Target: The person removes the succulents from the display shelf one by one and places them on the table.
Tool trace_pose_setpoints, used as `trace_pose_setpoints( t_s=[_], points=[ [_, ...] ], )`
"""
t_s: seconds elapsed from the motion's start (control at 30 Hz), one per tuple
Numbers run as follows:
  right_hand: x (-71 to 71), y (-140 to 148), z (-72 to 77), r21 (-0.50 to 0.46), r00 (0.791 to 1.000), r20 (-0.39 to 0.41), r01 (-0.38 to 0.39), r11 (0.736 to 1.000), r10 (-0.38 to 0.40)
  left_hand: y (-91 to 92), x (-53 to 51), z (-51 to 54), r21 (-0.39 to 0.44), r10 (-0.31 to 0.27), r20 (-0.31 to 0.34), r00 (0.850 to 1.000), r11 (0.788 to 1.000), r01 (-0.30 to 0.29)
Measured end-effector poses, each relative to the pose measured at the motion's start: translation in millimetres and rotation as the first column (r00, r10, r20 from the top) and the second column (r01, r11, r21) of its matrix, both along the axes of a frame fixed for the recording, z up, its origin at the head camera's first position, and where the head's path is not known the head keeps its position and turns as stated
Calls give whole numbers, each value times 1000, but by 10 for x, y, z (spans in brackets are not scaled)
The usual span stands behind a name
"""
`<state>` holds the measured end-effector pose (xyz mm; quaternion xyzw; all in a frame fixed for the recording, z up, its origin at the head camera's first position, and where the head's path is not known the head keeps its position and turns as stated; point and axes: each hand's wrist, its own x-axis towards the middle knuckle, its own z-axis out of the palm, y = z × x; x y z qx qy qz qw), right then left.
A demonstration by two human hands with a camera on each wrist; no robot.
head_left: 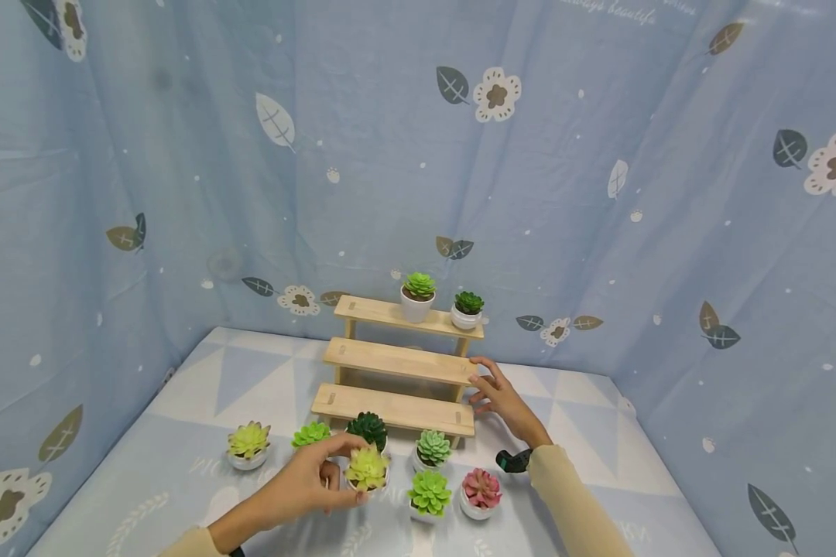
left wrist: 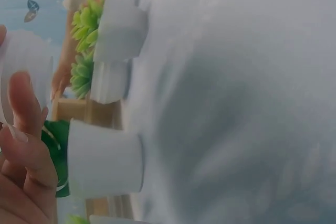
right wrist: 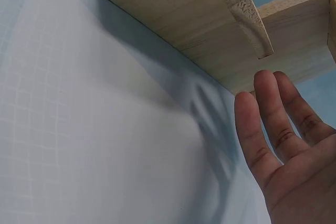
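My left hand (head_left: 306,481) pinches a small white pot with a yellow-green succulent (head_left: 367,467), lifted just above the table. In the left wrist view, that white pot (left wrist: 31,61) shows beyond the fingers. Behind it stands a dark green succulent (head_left: 367,428), partly hidden. My right hand (head_left: 505,401) is at the right end of the three-step wooden stand (head_left: 397,360), beside its middle step. Its fingers (right wrist: 273,114) look extended by the wood in the right wrist view; whether they touch it, I cannot tell.
On the top step sit a bright green succulent (head_left: 418,298) and a darker one (head_left: 467,311). Around the left hand stand a yellow-green succulent (head_left: 248,444), a partly covered green one (head_left: 311,434), a pale green one (head_left: 432,449), a bright green one (head_left: 429,495) and a pink one (head_left: 481,493).
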<state>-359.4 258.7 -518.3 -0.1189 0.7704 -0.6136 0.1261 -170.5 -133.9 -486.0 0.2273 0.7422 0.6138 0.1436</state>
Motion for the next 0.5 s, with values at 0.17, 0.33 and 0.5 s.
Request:
trace_pose_setpoints(
  t_s=[0.17,0.33,0.5],
  points=[
    [5,10,-11,-1,1000,-2,-3,1000,3,49,54,-64,-19,-49,-12,999,999,49],
    [1,19,-27,0,1000,-1,3,1000,-3,97,74,-137,21,-105,22,994,994,104],
    [4,9,-19,1,1000,-5,3,1000,-3,123,66,-206,24,-129,22,991,991,128]
  ],
)
